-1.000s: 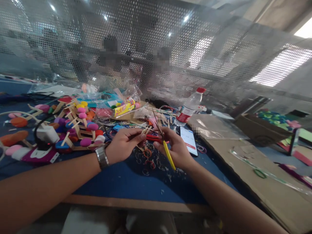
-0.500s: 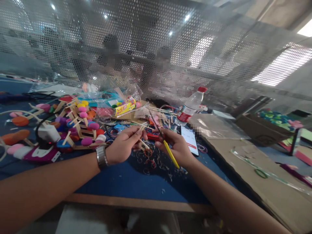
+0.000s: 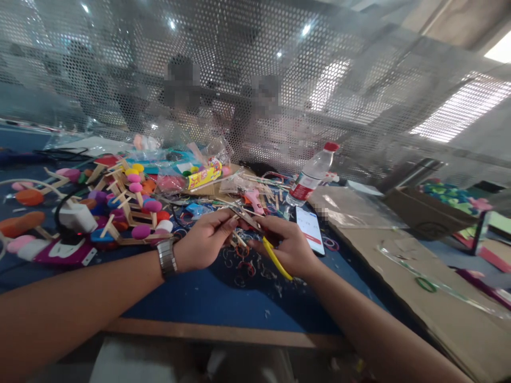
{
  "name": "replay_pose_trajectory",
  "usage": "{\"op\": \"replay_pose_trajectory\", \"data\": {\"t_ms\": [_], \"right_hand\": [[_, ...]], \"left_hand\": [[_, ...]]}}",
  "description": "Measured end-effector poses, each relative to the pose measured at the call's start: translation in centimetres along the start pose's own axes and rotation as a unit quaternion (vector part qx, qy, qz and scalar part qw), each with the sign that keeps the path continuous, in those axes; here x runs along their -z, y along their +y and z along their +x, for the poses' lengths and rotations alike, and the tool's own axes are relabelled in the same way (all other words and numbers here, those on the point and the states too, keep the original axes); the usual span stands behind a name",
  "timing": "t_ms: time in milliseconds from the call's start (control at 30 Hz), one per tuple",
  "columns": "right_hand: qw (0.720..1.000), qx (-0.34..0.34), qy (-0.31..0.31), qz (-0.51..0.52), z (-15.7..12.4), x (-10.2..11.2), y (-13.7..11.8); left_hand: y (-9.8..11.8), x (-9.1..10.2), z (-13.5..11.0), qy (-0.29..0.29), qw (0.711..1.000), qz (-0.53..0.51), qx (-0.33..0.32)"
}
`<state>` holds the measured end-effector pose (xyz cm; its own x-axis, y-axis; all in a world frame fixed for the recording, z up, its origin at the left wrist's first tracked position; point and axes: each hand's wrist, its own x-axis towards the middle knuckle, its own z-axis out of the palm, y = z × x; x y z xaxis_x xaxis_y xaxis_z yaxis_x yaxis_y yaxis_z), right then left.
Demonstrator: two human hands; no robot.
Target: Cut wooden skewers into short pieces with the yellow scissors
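Observation:
My left hand (image 3: 205,238), with a metal watch (image 3: 166,256) at its wrist, is closed in a pinch on thin wooden sticks (image 3: 238,239). In my right hand (image 3: 288,244) are scissors with yellow handles (image 3: 277,260). The scissor blades (image 3: 246,217) point left and lie at the sticks by my left fingertips. Fingers partly cover the blades and the sticks, so I cannot tell whether the blades touch them. Rubber bands (image 3: 244,272) and small scraps lie on the blue table (image 3: 175,298) beneath my hands.
Wooden stick pieces with coloured discs (image 3: 136,213) crowd the left, beside a purple power strip (image 3: 66,252). A pink glue gun (image 3: 254,201), a water bottle (image 3: 311,175) and a phone (image 3: 310,230) sit beyond my hands. Cardboard (image 3: 399,276) covers the right side; a perforated screen (image 3: 239,64) stands behind.
The scissors have swung down and left, bringing their blades from an upright slant to the sticks at my left fingertips. My left hand has hardly moved.

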<state>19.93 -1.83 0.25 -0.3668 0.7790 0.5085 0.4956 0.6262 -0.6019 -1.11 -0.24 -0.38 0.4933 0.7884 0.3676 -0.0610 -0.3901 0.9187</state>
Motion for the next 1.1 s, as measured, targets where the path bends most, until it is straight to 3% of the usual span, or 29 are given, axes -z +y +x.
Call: {"op": "replay_pose_trajectory", "data": {"t_ms": [400, 733, 900, 1100], "right_hand": [[0.999, 0.018, 0.017, -0.032, 0.04, 0.02, 0.16], [0.998, -0.017, -0.002, -0.057, -0.04, 0.33, 0.34], [0.997, -0.047, 0.011, -0.062, 0.0, 0.3, 0.12], [0.996, -0.085, 0.025, -0.007, -0.1, 0.06, 0.14]], "left_hand": [[0.18, 0.16, 0.01, 0.01, 0.999, 0.045, -0.02], [0.66, 0.25, 0.19, 0.007, 0.997, 0.064, -0.034], [0.39, 0.22, 0.1, 0.003, 1.0, 0.027, 0.016], [0.34, -0.16, 0.11, 0.053, 0.995, -0.076, 0.043]]}}
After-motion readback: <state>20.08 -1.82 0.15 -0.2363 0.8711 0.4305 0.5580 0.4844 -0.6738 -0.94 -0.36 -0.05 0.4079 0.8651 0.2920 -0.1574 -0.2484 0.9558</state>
